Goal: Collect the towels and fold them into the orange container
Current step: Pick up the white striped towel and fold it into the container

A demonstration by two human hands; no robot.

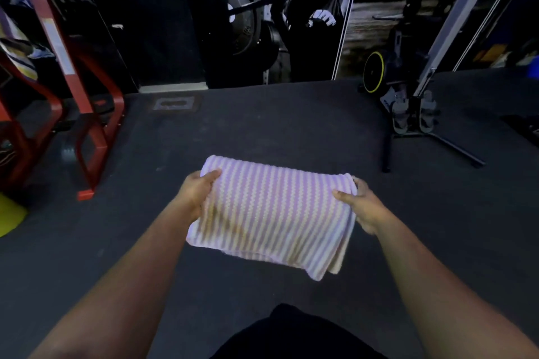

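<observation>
A folded towel [271,216], striped in lilac and pale yellow, hung in the air at the centre of the view, held out over the dark rubber gym floor [262,125] and touching nothing but the two hands. The left hand [197,192] gripped its edge at nine o'clock, thumb lying on top of the cloth and fingers curled underneath. The right hand [360,204] gripped the opposite edge at three o'clock in the same way, thumb on the upper face and fingers wrapped round the far corner. The towel lay roughly flat between them, several layers thick, with its loose lower corner drooping toward five o'clock. Both bare forearms reached in from the bottom corners of the frame, and a dark garment [294,335] on the person showed at six o'clock. A red steel machine frame [87,131] stood on the floor at nine to ten o'clock, with a yellow object [10,217] just below it at the left edge. At two o'clock an exercise bike [388,79] with a yellow-rimmed flywheel stood near a black stand [423,137]. A gym mural [277,14] covered the wall at twelve o'clock.
</observation>
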